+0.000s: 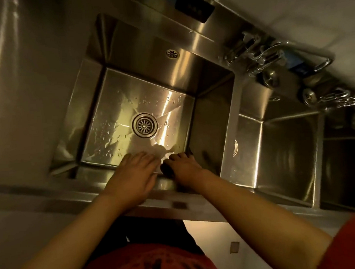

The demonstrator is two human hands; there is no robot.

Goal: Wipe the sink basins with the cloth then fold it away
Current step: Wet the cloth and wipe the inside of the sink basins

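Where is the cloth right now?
In the head view the pale cloth lies on the floor of the larger basin at its near edge, between the left hand and right hand, nearer than the drain.

dim warm light glaring off stainless surface [23,103], pale wall [289,4] running behind, light floor [211,247] showing below

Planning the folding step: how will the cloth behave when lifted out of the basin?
Probably floppy: the cloth lies crumpled between the left hand and right hand. Likely damp and clingy, since droplets dot the basin floor.
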